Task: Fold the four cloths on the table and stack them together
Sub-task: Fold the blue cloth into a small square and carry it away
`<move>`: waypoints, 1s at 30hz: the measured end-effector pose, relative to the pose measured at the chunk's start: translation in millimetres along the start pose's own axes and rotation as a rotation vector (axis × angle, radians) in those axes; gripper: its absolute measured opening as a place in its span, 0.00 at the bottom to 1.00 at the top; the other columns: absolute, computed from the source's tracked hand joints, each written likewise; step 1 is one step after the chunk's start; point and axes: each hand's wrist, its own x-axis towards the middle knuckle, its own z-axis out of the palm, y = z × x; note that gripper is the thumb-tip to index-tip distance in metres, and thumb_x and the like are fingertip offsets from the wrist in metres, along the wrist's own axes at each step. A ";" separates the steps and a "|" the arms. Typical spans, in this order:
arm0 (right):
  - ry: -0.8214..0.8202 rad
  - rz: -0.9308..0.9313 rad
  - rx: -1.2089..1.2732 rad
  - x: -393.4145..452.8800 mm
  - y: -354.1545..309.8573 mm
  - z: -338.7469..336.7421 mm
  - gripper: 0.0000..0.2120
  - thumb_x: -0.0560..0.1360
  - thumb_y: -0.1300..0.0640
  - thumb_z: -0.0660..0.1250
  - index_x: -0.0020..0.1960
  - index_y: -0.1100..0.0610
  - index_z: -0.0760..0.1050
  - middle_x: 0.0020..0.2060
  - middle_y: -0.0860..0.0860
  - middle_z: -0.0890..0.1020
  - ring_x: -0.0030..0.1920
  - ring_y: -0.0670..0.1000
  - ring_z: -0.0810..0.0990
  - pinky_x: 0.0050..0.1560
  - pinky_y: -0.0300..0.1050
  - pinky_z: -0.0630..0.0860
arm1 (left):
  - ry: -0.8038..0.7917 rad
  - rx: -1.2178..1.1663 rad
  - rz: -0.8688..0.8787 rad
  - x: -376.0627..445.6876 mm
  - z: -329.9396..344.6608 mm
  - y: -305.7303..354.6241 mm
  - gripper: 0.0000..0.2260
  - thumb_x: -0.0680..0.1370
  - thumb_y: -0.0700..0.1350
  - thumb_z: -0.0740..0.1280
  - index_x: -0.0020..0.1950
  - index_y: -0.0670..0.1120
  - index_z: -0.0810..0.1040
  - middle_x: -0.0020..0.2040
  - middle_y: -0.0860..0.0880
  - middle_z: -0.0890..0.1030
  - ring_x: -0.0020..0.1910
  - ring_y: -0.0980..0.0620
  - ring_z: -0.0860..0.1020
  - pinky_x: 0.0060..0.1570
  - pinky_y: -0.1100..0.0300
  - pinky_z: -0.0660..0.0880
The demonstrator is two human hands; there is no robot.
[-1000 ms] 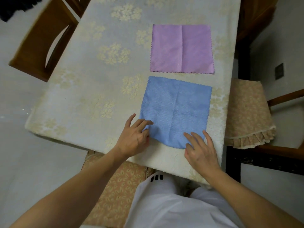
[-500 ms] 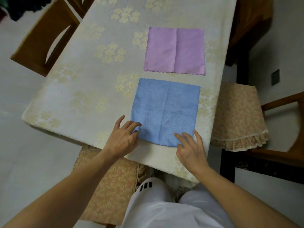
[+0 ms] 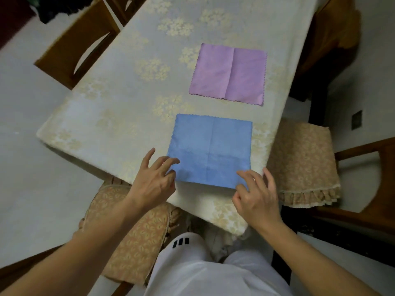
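Desk [image 3: 128, 107]: long, covered w/ pale cloth cover, cream flower clusters, hangs over near edge. 2 cloths flat on it, both unfolded, on right half. Blue cloth [image 3: 210, 150] near front edge, cross-shaped creases, scalloped border. Purple cloth [image 3: 228, 73] behind it, farther from the person, one crease down the middle, wavy near edge. Small gap btwn them, not touching. Left hand [image 3: 154, 182] fingertips at blue cloth's near-left corner, right hand [image 3: 256, 193] at near-right corner.

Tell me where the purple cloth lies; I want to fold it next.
In the head view the purple cloth lies flat on the table, toward its right side, just beyond the blue cloth and apart from it.
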 end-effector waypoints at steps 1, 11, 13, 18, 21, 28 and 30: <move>0.009 -0.011 0.004 -0.3 4.1 -5.2 0.06 0.72 0.62 0.66 0.36 0.60 0.76 0.56 0.57 0.83 0.56 0.59 0.81 0.66 0.68 0.68 | 0.013 0.007 -0.012 -1.3 -6.7 6.1 0.05 0.70 0.40 0.67 0.35 0.44 0.80 0.60 0.45 0.81 0.57 0.43 0.80 0.68 0.33 0.64; 0.033 -0.108 0.015 7.5 42.4 -37.3 0.11 0.75 0.60 0.62 0.37 0.60 0.78 0.57 0.57 0.82 0.57 0.59 0.81 0.68 0.69 0.66 | -0.024 0.077 -0.118 2.7 -54.8 47.4 0.04 0.69 0.43 0.73 0.35 0.44 0.83 0.61 0.46 0.81 0.59 0.44 0.79 0.68 0.32 0.64; 0.031 -0.110 0.004 19.1 46.1 -35.2 0.08 0.74 0.60 0.64 0.37 0.60 0.78 0.57 0.56 0.82 0.58 0.58 0.80 0.68 0.69 0.65 | -0.064 0.088 -0.130 12.2 -52.7 43.7 0.04 0.70 0.44 0.73 0.36 0.44 0.84 0.62 0.46 0.81 0.61 0.44 0.79 0.69 0.31 0.62; 0.024 -0.118 -0.054 59.3 60.2 -15.6 0.06 0.70 0.62 0.67 0.35 0.60 0.78 0.57 0.56 0.82 0.58 0.59 0.80 0.69 0.66 0.66 | -0.094 0.083 -0.089 48.7 -39.2 19.0 0.04 0.68 0.45 0.75 0.38 0.44 0.85 0.61 0.46 0.81 0.61 0.45 0.79 0.69 0.29 0.61; 0.004 -0.095 -0.095 80.1 68.5 -0.6 0.05 0.68 0.63 0.69 0.34 0.59 0.79 0.56 0.56 0.82 0.57 0.59 0.79 0.70 0.64 0.65 | -0.028 0.058 -0.048 72.1 -25.3 -1.4 0.02 0.67 0.41 0.73 0.35 0.43 0.83 0.58 0.46 0.82 0.57 0.45 0.80 0.69 0.30 0.61; -0.046 -0.032 -0.136 124.6 77.5 40.7 0.06 0.67 0.66 0.70 0.32 0.59 0.78 0.53 0.55 0.83 0.55 0.58 0.80 0.71 0.63 0.64 | -0.053 0.026 0.065 126.1 10.8 -44.2 0.02 0.65 0.37 0.73 0.32 0.41 0.82 0.54 0.45 0.82 0.52 0.43 0.80 0.66 0.27 0.63; -0.080 -0.023 -0.139 132.9 80.7 52.6 0.05 0.66 0.66 0.69 0.33 0.60 0.79 0.53 0.55 0.82 0.54 0.59 0.80 0.70 0.64 0.65 | -0.098 0.016 0.077 138.8 22.1 -51.8 0.02 0.65 0.37 0.73 0.33 0.42 0.82 0.54 0.45 0.82 0.52 0.43 0.80 0.65 0.27 0.64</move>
